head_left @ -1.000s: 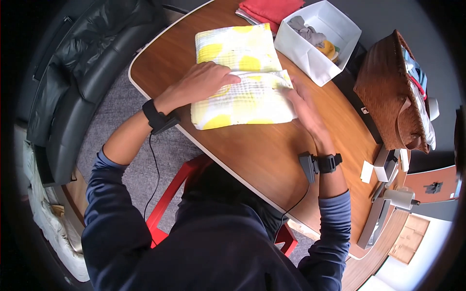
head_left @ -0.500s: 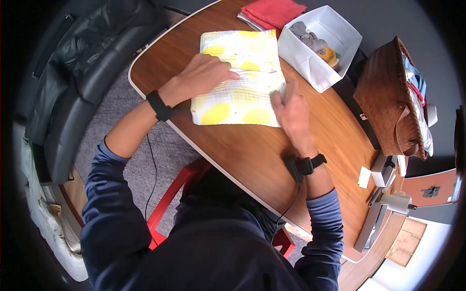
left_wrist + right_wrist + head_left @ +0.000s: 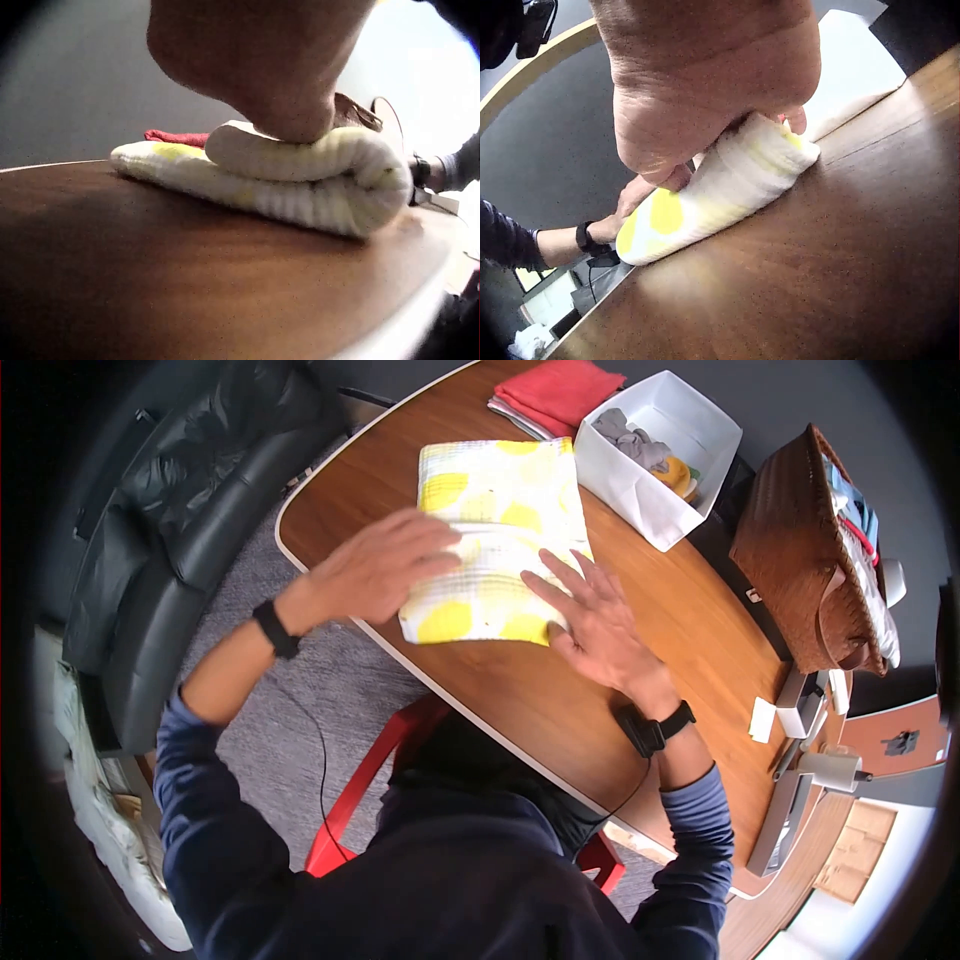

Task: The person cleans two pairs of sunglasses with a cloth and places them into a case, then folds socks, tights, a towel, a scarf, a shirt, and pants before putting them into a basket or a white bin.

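A white cloth with large yellow spots (image 3: pixel 500 485) lies folded on the wooden table, a crease running across its middle. Seen edge-on in the left wrist view, the near half of the cloth (image 3: pixel 367 199) is doubled over into a thick rounded fold. My left hand (image 3: pixel 385 565) is over the cloth's left edge, fingers straight and pointing inward. Fingers spread, my right hand (image 3: pixel 597 620) rests on the near right part of the cloth. The right wrist view shows that hand bent over the layered edge of the cloth (image 3: pixel 735 176), its fingertips partly hidden.
Behind the cloth lies a stack of folded cloths, red on top (image 3: pixel 560 390). A white fabric bin (image 3: pixel 640 495) beside it holds grey and yellow items. Farther right stands a brown woven basket (image 3: pixel 785 550) of clothes. Small desk items and a mug (image 3: pixel 828 768) sit at the far right.
My left hand has drawn back from the cloth's middle toward its left edge, fingers straightening. My right hand has moved from the right edge onto the near part, fingers spreading.
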Available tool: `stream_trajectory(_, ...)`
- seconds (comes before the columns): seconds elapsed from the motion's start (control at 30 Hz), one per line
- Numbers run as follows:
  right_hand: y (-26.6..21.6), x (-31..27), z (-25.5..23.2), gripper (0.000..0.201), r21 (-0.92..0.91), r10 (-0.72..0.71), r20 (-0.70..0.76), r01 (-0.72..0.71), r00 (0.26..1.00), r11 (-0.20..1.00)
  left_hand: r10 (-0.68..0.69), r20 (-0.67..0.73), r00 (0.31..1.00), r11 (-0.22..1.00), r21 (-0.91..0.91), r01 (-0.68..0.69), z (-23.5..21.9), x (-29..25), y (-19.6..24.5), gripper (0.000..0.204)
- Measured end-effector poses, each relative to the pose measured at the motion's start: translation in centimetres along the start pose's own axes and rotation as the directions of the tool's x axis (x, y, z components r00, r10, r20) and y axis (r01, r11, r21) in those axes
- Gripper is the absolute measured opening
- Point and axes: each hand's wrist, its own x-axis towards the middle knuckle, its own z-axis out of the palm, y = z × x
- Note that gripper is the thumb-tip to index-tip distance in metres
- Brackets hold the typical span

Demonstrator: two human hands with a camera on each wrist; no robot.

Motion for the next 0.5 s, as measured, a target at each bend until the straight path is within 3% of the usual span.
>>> stream_trajectory(0.03, -0.5, -0.5, -0.3, 0.065, -0.001, 0.001, 0.008, -0.001, 1.0, 1.0, 0.019, 0.045, 0.999, 0.999, -0.05, -0.016, -0.8, -0.9, 1.3, 0.052)
stream_trajectory(0.13, -2.9, -2.3, -1.6, 0.077, 0.062, -0.011, 0.08, 0.006, 0.997, 0.998, -0.166, 0.218, 0.962, 0.956, -0.202, 0.211, -2.0, -3.4, 5.1, 0.059)
stream_trajectory(0.2, -4.7, -4.5, -2.3, 0.086, 0.102, -0.027, 0.099, 0.017, 0.995, 0.995, -0.136, 0.217, 0.967, 0.962, -0.206, 0.181, -1.9, -4.6, 7.3, 0.055)
stream_trajectory(0.33, -7.7, -11.3, -2.4, 0.085, 0.34, 0.018, 0.196, -0.085, 0.98, 0.937, -0.065, 0.024, 0.998, 0.985, -0.156, 0.068, 1.4, -8.0, 9.4, 0.043)
stream_trajectory(0.37, -7.9, -12.3, -2.3, 0.084, 0.405, 0.03, 0.232, -0.125, 0.972, 0.906, -0.11, -0.034, 0.993, 0.961, -0.259, 0.098, 1.7, -8.0, 9.9, 0.035)
stream_trajectory(0.5, -8.1, -13.2, -2.1, 0.079, 0.32, 0.012, 0.174, -0.068, 0.985, 0.945, -0.179, -0.094, 0.979, 0.874, -0.472, 0.115, 2.2, -6.7, 10.0, 0.033)
